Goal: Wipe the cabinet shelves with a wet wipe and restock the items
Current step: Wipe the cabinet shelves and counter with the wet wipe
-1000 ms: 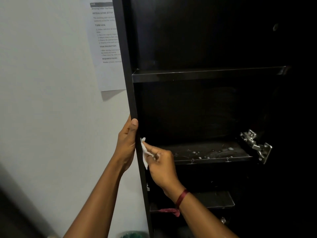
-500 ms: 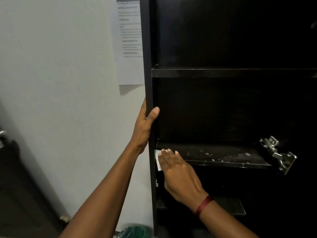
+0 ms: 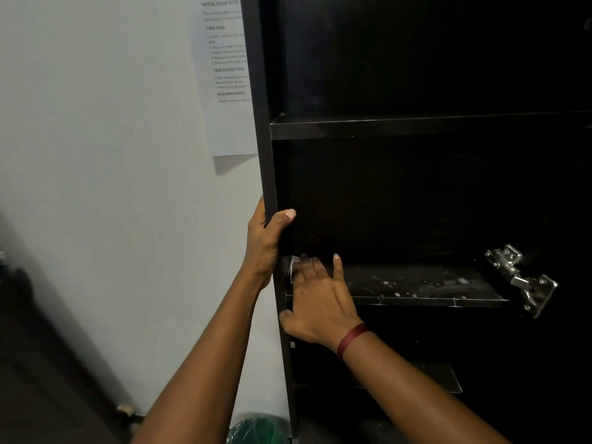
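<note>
A tall black cabinet [image 3: 266, 129] stands open with bare shelves. My left hand [image 3: 264, 241] grips its left side panel, thumb wrapped round the front edge. My right hand [image 3: 315, 296] lies flat on the left end of the middle shelf [image 3: 426, 283], fingers straight, pressing a white wet wipe [image 3: 293, 267] against the shelf's back left corner. Only a small piece of the wipe shows past my fingertips. The shelf surface is spotted with pale flecks and smears toward the right.
An upper shelf [image 3: 416, 126] and a lower shelf [image 3: 442, 376] are also bare. A metal door hinge [image 3: 525, 280] juts out at the cabinet's right. A printed sheet [image 3: 227, 75] is taped on the white wall. A green bin [image 3: 256, 427] sits below.
My right hand went from pinching the wipe at the cabinet's front edge to pressing it flat on the middle shelf, reaching deeper toward the back left corner. The view shifted left.
</note>
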### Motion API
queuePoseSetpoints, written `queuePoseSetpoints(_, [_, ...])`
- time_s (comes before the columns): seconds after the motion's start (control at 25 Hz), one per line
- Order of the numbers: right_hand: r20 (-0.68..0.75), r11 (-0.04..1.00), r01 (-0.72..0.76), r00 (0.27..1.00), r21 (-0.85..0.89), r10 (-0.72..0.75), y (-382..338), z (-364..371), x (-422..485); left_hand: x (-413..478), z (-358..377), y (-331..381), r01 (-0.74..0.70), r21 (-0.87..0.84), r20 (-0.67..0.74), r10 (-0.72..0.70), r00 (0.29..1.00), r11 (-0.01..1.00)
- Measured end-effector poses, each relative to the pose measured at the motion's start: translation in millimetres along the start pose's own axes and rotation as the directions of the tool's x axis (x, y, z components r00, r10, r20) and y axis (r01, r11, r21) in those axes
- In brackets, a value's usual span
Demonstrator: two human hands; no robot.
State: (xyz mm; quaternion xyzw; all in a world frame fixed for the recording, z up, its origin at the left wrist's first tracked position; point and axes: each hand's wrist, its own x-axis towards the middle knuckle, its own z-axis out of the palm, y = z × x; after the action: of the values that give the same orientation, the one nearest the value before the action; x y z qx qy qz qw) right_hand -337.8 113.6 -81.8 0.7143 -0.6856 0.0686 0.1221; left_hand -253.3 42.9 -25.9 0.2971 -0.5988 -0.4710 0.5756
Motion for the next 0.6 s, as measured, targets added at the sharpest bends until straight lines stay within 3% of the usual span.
queuePoseSetpoints(0.24, [-0.011,0.980,-0.188,0.982,-0.061,0.188,28.3,-0.1,-26.9,-0.4,-2.6,-5.2,-0.003,-0.022,0.023,0.004,1.000,1.000])
queuePoseSetpoints(0.4, [-0.011,0.968,-0.224,0.974,-0.115,0.224,39.3,-1.4,-52.0,-4.2,0.0,-5.8,0.044,-0.077,0.049,-0.040,0.998,0.996])
queuePoseSetpoints(0.48, [-0.037,0.971,-0.212,0.977,-0.115,0.209,25.3,-2.4,-48.8,-5.0,-1.3,-5.3,0.082,-0.108,0.078,-0.074,0.994,0.991])
queuePoseSetpoints(0.6, [-0.065,0.997,-0.049,0.997,-0.056,0.045,-12.8,-1.2,-39.0,-10.5,-3.7,-14.6,0.124,-0.130,0.101,-0.111,0.989,0.984])
